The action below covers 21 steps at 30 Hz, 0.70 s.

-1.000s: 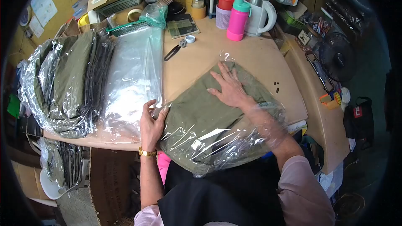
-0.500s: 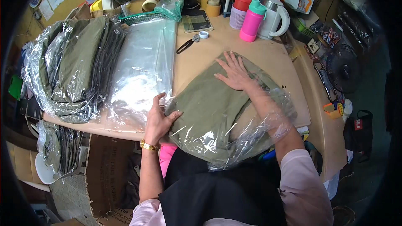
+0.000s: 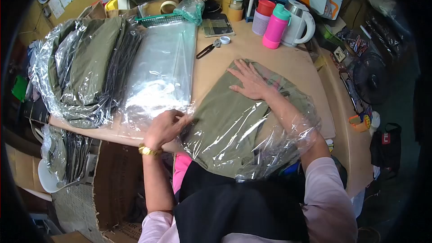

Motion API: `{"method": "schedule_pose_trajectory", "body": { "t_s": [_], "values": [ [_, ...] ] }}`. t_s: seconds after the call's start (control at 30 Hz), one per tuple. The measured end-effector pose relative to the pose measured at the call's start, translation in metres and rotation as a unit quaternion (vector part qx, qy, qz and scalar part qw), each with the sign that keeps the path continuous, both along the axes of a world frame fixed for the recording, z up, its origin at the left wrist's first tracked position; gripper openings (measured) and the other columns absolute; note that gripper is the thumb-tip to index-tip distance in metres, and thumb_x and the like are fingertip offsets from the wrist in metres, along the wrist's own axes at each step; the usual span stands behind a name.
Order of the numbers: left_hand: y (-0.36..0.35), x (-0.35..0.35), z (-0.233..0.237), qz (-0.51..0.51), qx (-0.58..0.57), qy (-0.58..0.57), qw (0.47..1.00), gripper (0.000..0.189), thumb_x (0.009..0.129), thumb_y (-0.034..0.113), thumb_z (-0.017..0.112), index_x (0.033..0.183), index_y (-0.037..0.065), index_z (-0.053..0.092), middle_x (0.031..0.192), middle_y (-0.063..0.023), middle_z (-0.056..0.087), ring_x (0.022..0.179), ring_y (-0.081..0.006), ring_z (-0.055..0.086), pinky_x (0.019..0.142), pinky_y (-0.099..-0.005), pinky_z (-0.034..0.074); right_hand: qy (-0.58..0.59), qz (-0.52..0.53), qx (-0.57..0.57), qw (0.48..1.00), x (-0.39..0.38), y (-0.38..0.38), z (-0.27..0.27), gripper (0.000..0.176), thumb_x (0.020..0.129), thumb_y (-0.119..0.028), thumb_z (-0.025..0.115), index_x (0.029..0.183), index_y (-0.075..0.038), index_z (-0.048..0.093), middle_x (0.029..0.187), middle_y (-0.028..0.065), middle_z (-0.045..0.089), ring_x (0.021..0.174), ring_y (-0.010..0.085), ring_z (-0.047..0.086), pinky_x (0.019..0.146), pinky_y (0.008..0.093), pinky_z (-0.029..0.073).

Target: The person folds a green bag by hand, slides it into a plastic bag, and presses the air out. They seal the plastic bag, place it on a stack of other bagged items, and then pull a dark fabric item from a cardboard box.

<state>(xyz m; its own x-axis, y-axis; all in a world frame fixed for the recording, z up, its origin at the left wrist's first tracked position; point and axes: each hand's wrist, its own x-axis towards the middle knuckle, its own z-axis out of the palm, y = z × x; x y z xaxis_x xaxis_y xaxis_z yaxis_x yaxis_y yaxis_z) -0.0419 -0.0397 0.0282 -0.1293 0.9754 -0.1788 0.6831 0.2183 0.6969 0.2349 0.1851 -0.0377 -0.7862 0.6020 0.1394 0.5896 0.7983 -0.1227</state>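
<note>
An olive-green folded garment (image 3: 225,112) lies at the table's front edge, with clear plastic over most of it. My right hand (image 3: 250,81) is flat near its top corner, fingers spread, and the forearm runs inside the clear bag. At the garment's left edge, my left hand (image 3: 165,127) has its fingers bent together on the rim of the plastic; what the fingertips hold is too small to make out. Left of that hand is a flat stack of clear plastic bags (image 3: 157,72). Farther left stands a pile of bagged olive garments (image 3: 90,63).
Black thread snips (image 3: 206,51) and a small white roll (image 3: 224,40) lie behind the garment. A pink bottle (image 3: 275,29), a kettle (image 3: 294,24) and a green basket (image 3: 157,19) stand at the back. Below the table's left edge is a cardboard box (image 3: 108,184).
My left hand has turned over, its fingers drawn in at the plastic's edge. The plastic now reaches farther up over the garment. My right hand still lies near the top corner.
</note>
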Motion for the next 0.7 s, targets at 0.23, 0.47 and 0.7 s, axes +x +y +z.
{"method": "schedule_pose_trajectory", "body": {
  "t_s": [0.23,0.47,0.7],
  "values": [
    [0.005,0.007,-0.002,-0.082,-0.028,0.088,0.992,0.049,0.091,0.049,0.062,0.094,0.001,0.072,0.086,-0.0232,0.069,0.087,-0.0395,0.067,0.077,-0.0466,0.051,-0.104,-0.126,-0.046,0.986,0.000,-0.048,0.006,0.074,0.097,-0.059,0.043,0.156,-0.018,0.025,0.162,0.0196,0.012,0.150,0.0395,0.006,0.119,0.0606,0.005],
    [0.084,0.056,-0.053,0.027,0.128,0.168,0.977,0.044,0.092,0.040,0.064,0.089,-0.004,0.069,0.085,-0.0262,0.067,0.087,-0.0439,0.066,0.077,-0.0491,0.051,0.005,0.053,-0.108,0.993,0.003,-0.061,0.031,0.063,0.098,-0.045,0.053,0.151,-0.017,0.035,0.159,0.0201,0.023,0.147,0.0362,0.021,0.119,0.0538,0.017],
    [0.027,-0.022,-0.006,0.102,0.208,-0.220,0.948,0.029,0.097,0.021,0.062,0.100,-0.007,0.066,0.083,-0.0102,0.070,0.073,-0.0094,0.058,0.066,-0.0283,0.047,0.247,-0.079,-0.154,0.953,0.084,-0.029,0.103,0.054,0.087,-0.028,0.071,0.136,-0.013,0.056,0.135,0.0190,0.057,0.130,0.0364,0.050,0.108,0.0464,0.041]
  ]
}}
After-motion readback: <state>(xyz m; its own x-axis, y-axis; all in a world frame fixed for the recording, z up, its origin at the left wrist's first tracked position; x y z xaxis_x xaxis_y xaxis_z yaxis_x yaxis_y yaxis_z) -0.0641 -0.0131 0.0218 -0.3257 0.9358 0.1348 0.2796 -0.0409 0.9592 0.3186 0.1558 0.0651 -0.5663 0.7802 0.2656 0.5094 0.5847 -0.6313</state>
